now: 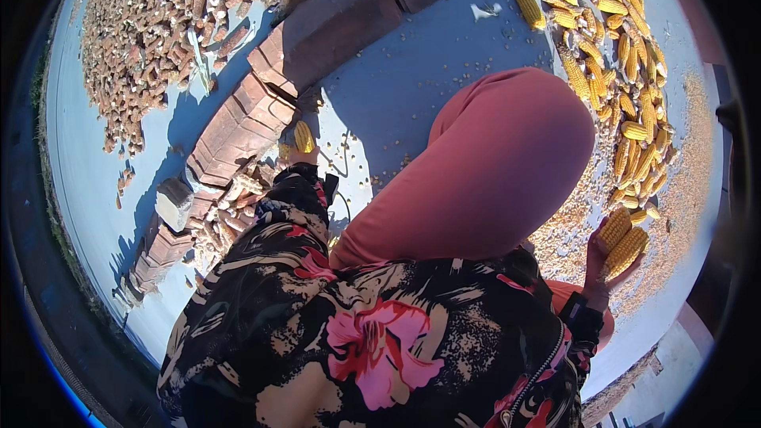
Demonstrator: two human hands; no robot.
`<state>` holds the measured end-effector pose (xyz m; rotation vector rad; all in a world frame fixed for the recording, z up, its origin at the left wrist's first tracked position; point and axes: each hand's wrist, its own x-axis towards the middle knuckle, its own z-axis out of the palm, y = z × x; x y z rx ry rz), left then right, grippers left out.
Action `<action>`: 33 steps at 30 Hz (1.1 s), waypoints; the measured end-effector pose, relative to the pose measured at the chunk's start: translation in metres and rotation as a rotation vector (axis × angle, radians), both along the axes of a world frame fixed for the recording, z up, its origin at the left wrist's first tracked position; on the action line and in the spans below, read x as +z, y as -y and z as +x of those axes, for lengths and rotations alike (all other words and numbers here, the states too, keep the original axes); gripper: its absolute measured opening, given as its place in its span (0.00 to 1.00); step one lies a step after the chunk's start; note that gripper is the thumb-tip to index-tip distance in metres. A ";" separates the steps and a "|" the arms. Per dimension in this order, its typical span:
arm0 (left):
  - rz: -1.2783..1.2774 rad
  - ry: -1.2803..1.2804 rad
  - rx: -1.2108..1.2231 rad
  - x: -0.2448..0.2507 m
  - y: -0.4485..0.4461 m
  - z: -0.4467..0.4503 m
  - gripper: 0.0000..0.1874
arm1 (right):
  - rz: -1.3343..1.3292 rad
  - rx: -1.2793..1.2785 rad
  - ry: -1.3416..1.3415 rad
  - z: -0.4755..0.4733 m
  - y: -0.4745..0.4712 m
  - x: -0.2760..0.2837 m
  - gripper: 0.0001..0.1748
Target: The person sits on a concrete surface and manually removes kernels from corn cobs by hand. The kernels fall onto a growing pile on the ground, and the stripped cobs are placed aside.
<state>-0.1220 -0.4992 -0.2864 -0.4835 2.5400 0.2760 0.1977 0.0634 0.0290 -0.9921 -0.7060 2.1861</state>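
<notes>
My right hand (596,267) holds two yellow ears of corn (627,254) side by side, their kernels mostly facing up. On the other side, my left hand (306,156) shows only in part beyond the dark floral sleeve. A yellow ear of corn (304,136) is in its grasp. Close to that hand are loose kernels (351,157) on the pale ground and bare corncobs (238,193) piled against a row of reddish tiles (238,125). Just beyond my right hand lies a heap of husked corn ears (639,113).
A broad spread of bare cobs (131,35) covers the ground past the tiles. Shelled kernels (689,190) lie along the right side. My bent knee (511,142) rises between the hands. A stone block (175,205) rests on the tile row.
</notes>
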 end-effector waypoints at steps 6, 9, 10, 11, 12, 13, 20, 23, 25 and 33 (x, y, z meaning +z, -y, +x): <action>-0.033 0.260 0.028 0.007 0.004 -0.009 0.46 | -0.014 -0.014 -0.091 -0.015 0.006 0.011 0.36; 0.657 0.024 0.430 -0.028 0.026 -0.011 0.34 | -0.041 -0.089 -0.141 -0.020 0.002 0.014 0.35; 0.932 0.051 0.623 -0.012 0.010 -0.015 0.31 | -0.058 -0.112 -0.169 -0.016 0.001 0.009 0.36; 1.211 0.191 0.562 -0.022 0.009 -0.031 0.30 | -0.081 -0.127 -0.193 -0.011 -0.003 0.009 0.36; 1.261 0.198 0.668 -0.009 -0.020 -0.041 0.27 | -0.073 -0.126 -0.178 -0.009 -0.002 0.012 0.36; 1.303 0.214 0.771 0.033 -0.066 -0.045 0.24 | -0.061 -0.137 -0.159 -0.005 0.001 0.015 0.36; 1.792 0.531 0.151 0.209 -0.284 -0.093 0.34 | -0.102 -0.086 -0.255 -0.002 -0.007 0.005 0.35; 1.785 0.672 -0.054 0.233 -0.374 -0.102 0.32 | -0.064 -0.118 -0.269 0.010 -0.004 0.010 0.36; 1.648 0.888 -0.076 0.221 -0.412 -0.096 0.33 | -0.096 -0.153 -0.257 0.018 -0.002 0.010 0.37; 0.995 1.093 -0.163 0.193 -0.569 -0.047 0.20 | -0.093 -0.321 -0.272 0.043 -0.011 0.007 0.38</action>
